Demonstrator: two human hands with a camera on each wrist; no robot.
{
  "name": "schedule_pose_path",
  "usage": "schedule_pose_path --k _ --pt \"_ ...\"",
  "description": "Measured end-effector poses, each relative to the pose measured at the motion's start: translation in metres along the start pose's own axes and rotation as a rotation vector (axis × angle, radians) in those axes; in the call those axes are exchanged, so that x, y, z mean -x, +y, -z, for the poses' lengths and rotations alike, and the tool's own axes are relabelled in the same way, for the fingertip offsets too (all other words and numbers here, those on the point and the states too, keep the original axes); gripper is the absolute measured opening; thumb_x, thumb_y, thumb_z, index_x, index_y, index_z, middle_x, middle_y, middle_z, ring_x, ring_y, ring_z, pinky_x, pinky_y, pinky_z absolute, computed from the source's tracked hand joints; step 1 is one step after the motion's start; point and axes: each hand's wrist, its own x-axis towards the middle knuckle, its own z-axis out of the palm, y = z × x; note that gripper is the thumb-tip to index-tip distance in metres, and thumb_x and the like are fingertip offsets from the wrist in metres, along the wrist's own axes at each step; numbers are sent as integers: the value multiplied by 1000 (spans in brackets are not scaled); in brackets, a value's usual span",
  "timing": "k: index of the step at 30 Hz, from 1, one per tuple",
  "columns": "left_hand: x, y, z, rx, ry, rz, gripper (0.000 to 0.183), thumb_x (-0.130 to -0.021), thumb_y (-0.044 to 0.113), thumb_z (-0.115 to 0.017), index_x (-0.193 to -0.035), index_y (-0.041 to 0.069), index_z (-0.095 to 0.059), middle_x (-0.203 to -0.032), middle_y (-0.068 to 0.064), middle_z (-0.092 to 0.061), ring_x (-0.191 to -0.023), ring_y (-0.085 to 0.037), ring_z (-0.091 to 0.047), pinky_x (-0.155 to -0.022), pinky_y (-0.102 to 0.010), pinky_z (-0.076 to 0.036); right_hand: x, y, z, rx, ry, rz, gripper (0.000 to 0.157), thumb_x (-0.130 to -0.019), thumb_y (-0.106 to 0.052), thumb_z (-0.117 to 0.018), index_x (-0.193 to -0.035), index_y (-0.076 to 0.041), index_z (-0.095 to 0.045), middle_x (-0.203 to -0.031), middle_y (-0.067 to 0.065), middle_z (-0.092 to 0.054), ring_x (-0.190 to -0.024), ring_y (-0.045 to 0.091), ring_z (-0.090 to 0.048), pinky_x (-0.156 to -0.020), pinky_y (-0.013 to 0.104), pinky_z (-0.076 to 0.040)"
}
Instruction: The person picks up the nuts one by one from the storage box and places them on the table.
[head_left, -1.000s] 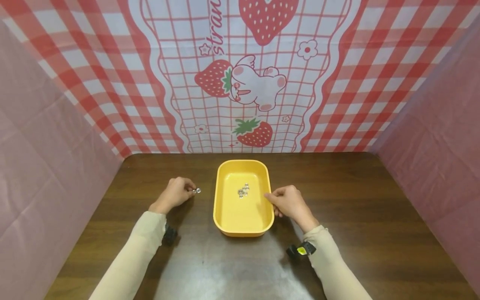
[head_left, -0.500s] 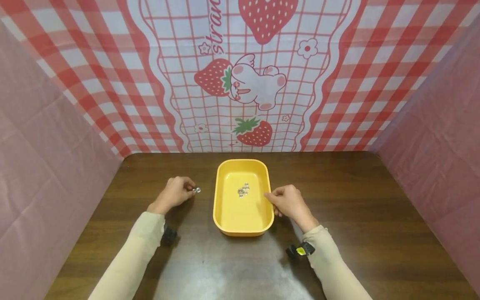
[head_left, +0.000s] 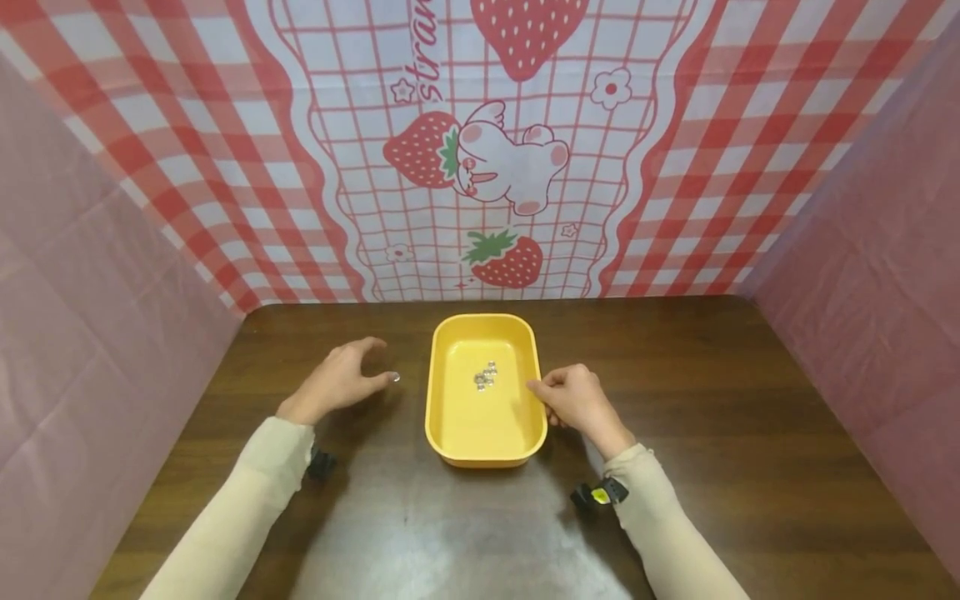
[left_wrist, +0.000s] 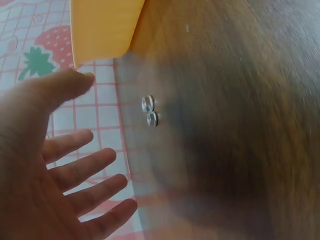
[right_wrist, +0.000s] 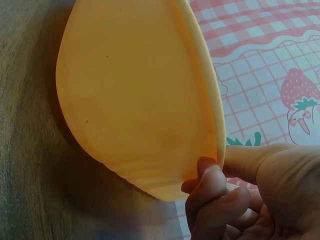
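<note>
My left hand (head_left: 336,383) is spread above the table left of the yellow plastic bin, thumb and fingers apart and holding nothing. Two small silver metal nuts, seemingly flanged, lie side by side on the wood in the left wrist view: an upper nut (left_wrist: 147,103) and a lower nut (left_wrist: 152,118). In the head view one nut (head_left: 396,377) shows by the thumb tip; the hand hides the other. My right hand (head_left: 579,404) pinches the right rim of the yellow bin (head_left: 487,429), thumb on one side and curled fingers on the other. Several silver nuts (head_left: 485,377) cluster on the bin's floor.
The brown wooden table (head_left: 720,433) ends at a strawberry-print cloth backdrop (head_left: 510,167). Pinkish cloth walls stand at the left (head_left: 97,275) and right (head_left: 885,275). Each wrist wears a strapped black device.
My left hand has opened its fingers off the nuts and drawn slightly left, leaving them on the table. My right hand keeps its pinch on the bin. The head view has tilted slightly.
</note>
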Motion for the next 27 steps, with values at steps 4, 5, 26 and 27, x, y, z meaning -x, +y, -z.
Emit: schedule_pose_path --k 4,5,26,27 --pt "0 3 4 -51 -34 -37 76 -93 41 -74 -151 0 -47 -149 -23 -55 -136 -40 -54 -112 -56 -45 0 -1 0 8 -1 -9 30 -96 -29 -72 -89 -1 -76 -58 3 -62 -47 14 -57 -48 26 -49" --pt "0 3 5 -67 -46 -43 79 -93 42 -74 -152 0 -45 -151 -23 -53 -138 -40 -52 -113 -56 -44 0 -1 0 9 0 -9 30 -96 -29 -72 -89 -1 -76 -59 3 -62 -47 14 -57 -48 25 -49" --pt "-3 21 29 -259 -192 -57 97 -93 80 -44 -164 16 -27 -166 -14 -34 -157 -45 -16 -122 -73 -9 1 -1 -1 19 3 -18 29 -96 -29 -72 -91 -1 -76 -58 3 -61 -47 13 -56 -48 25 -48" --pt "-4 23 31 -267 -200 -57 97 -92 80 -44 -164 17 -27 -166 -15 -34 -157 -45 -16 -122 -73 -8 1 -1 -1 19 4 -17 29 -96 -29 -72 -90 -1 -76 -58 3 -61 -47 13 -56 -48 25 -48"
